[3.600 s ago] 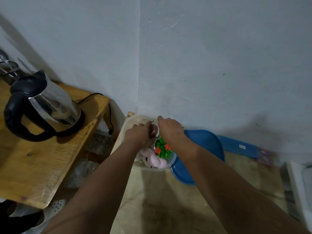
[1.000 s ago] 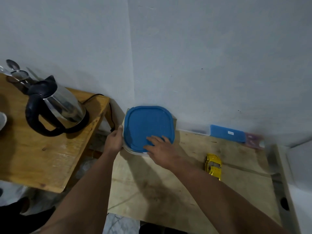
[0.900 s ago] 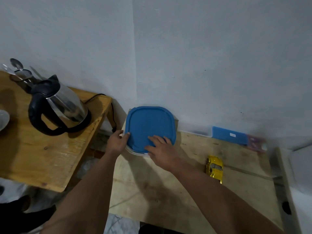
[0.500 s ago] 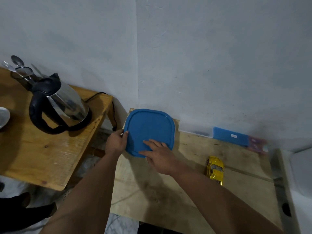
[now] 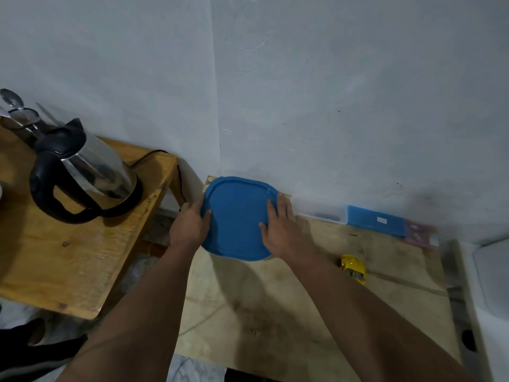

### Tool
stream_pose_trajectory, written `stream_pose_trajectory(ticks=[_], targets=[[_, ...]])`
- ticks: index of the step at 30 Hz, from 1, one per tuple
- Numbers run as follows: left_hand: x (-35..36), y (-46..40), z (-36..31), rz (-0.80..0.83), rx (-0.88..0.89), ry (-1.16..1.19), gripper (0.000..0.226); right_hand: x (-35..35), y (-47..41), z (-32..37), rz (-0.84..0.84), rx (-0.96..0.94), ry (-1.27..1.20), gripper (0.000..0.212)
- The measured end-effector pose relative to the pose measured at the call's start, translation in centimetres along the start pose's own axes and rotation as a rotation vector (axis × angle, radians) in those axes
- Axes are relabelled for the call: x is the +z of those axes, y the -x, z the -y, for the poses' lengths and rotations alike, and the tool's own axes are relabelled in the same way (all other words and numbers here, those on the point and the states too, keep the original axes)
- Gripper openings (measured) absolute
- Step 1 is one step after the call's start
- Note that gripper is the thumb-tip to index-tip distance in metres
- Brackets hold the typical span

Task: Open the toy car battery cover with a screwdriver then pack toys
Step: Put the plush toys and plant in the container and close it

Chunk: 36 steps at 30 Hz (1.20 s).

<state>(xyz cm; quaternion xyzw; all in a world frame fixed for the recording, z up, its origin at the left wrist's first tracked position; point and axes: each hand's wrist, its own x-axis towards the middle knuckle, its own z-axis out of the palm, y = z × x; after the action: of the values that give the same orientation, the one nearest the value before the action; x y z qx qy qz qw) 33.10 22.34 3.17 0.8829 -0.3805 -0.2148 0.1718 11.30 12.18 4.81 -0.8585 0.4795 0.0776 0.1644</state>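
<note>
A square blue lid (image 5: 237, 216) covers the toy container at the far left corner of the low wooden table (image 5: 275, 312); the container and the toys under it are hidden. My left hand (image 5: 189, 226) grips the lid's left edge, thumb on top and fingers round the rim. My right hand (image 5: 279, 230) presses flat on the lid's right side with straight fingers. The yellow toy car (image 5: 354, 268) lies on the table just right of my right forearm, apart from both hands. No screwdriver shows.
A steel kettle (image 5: 82, 172) with a black handle stands on the higher wooden side table (image 5: 68, 257) at the left, spoons (image 5: 13, 103) behind it. A clear box (image 5: 319, 212) and a blue box (image 5: 376, 220) lie along the wall. A white object (image 5: 493, 277) borders the table's right.
The open container with toys now has the blue lid on it. My right hand slid from the lid's near edge to its right side; my left stays at the left edge.
</note>
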Motion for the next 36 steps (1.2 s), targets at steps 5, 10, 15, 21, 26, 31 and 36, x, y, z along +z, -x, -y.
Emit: stream_pose_trajectory(ticks=[5,10,15,21,26,31,36], targets=[[-0.3,-0.4,-0.8,0.087,0.031,-0.127,0.06,0.8,0.2,0.3,0.127,0.051,-0.084,0.098],[0.4,-0.5,-1.8,0.092,-0.003,-0.152,0.063,1.3,-0.1,0.8,0.051,0.105,-0.204,0.112],[0.7,-1.1,-2.2,0.058,0.029,-0.216,0.066,2.6,-0.5,0.7,-0.063,0.117,-0.238,0.111],[1.1,-0.9,-2.0,0.012,0.04,-0.269,0.066,3.3,-0.7,1.0,-0.12,0.153,-0.216,0.103],[1.4,-0.7,-1.9,-0.036,0.02,-0.24,0.065,3.5,-1.1,1.3,-0.197,0.187,-0.282,0.082],[1.5,-0.8,-1.6,-0.024,0.009,-0.191,0.064,2.6,-2.6,0.2,-0.237,0.524,-0.78,0.048],[1.3,-0.8,-1.5,-0.004,0.016,-0.158,0.064,3.1,-3.2,-0.6,-0.267,0.571,-0.821,0.052]])
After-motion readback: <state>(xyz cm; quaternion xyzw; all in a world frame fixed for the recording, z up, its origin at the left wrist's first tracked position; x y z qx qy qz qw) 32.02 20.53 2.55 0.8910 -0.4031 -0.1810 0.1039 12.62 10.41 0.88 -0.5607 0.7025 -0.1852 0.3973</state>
